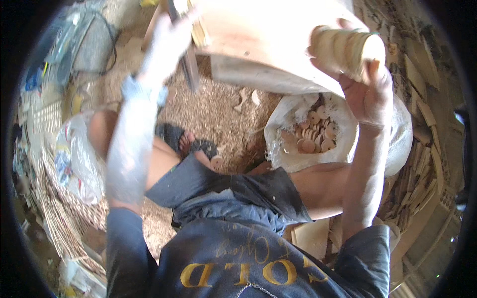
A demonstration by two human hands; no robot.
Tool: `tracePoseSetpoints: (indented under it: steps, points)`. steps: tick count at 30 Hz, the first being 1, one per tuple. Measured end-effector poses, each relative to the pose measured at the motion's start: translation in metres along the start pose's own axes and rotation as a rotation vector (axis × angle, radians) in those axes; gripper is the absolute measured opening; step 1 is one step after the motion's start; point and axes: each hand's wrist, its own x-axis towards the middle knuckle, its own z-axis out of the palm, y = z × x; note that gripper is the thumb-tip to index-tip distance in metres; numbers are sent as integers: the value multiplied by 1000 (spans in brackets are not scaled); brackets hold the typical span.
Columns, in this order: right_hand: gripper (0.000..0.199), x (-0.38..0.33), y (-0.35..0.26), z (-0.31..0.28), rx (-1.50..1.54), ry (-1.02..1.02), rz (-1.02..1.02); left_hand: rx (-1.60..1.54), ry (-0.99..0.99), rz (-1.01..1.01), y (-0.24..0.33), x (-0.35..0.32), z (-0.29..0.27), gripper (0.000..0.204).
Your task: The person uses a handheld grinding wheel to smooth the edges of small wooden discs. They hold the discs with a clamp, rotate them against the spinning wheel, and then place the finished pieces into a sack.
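Note:
My right hand (368, 97) grips a stack of round, pale wooden discs (343, 49) above the right side of a light wooden bench (258, 32). Its thumb presses the near end and its fingers wrap round the far side. At the bench's left edge, my left hand (171, 42) is washed out by glare and smeared by motion, so its grip is hidden. A long dark flat bar (190, 69) runs past its fingers, beside a narrow yellowish wood strip (200, 35). Below the bench on the right, loose wooden discs (315, 131) lie in an opened white sack (278, 119).
Shavings (223, 114) cover the floor between my legs, with a few curved wood scraps (241, 99) on them. Wood offcuts (422, 164) pile up at the right. A plastic bag (82, 159) and bundled thin sticks (62, 218) lie at the left, below a greyish machine-like object (94, 47).

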Motion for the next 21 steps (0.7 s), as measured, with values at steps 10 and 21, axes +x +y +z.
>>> tracePoseSetpoints:
  steps: [10,21]
  points:
    - [76,-14,9,-18,-609,606,-254,158,-120,-67,42,-71,93,32]
    - [82,-29,-2,-38,-730,619,-343,29,-98,-106,57,-74,124,33]
